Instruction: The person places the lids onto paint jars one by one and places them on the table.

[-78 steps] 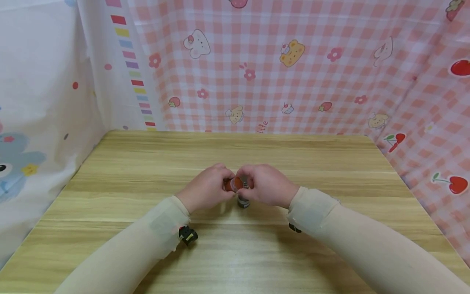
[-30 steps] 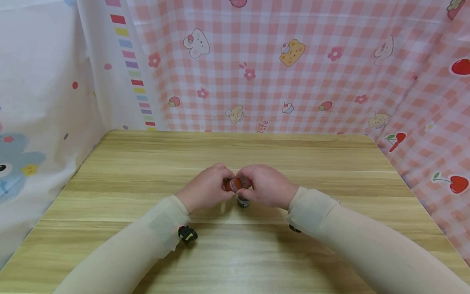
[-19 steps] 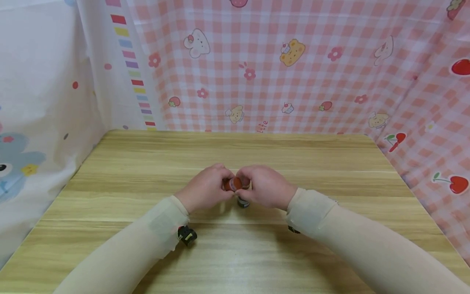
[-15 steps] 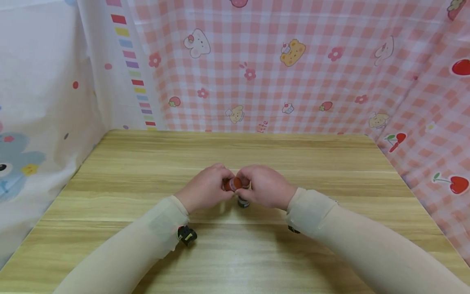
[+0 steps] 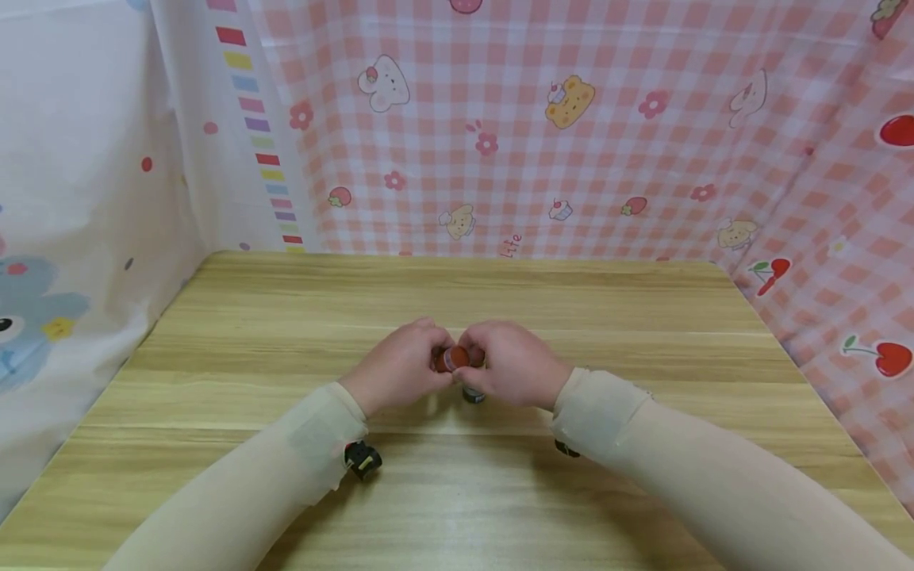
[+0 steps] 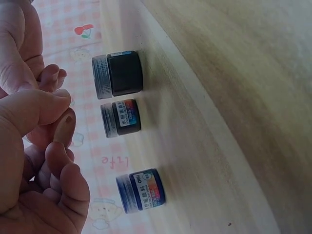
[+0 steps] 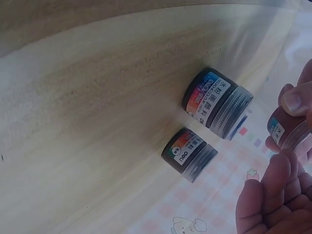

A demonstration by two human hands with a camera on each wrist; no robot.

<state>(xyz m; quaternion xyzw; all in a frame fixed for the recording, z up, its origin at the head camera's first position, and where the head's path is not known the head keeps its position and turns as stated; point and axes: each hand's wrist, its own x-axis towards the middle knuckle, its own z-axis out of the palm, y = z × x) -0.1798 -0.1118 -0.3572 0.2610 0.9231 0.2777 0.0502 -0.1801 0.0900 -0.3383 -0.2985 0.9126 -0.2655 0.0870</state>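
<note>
In the head view a small orange-red paint jar (image 5: 452, 359) is held tilted between both hands above the middle of the table. My left hand (image 5: 400, 365) grips its left end. The thumb and forefinger of my right hand (image 5: 516, 363) pinch its right end. In the right wrist view the same paint jar (image 7: 282, 127) shows a reddish-brown body, a label and a clear ribbed lid. Fingers cover part of it there, and they hide it in the left wrist view. Just below the hands, a dark paint jar (image 5: 474, 394) stands on the table.
Three closed paint jars stand upright on the wooden table (image 5: 457, 507) in the left wrist view: a larger black jar (image 6: 126, 73), a smaller dark jar (image 6: 122, 118) and a blue jar (image 6: 142, 191). A patterned cloth (image 5: 607, 159) hangs behind the table.
My right hand and wrist have turned and shifted slightly left and towards me, its fingers moving at the jar's end. My left hand has barely moved and keeps its grip.
</note>
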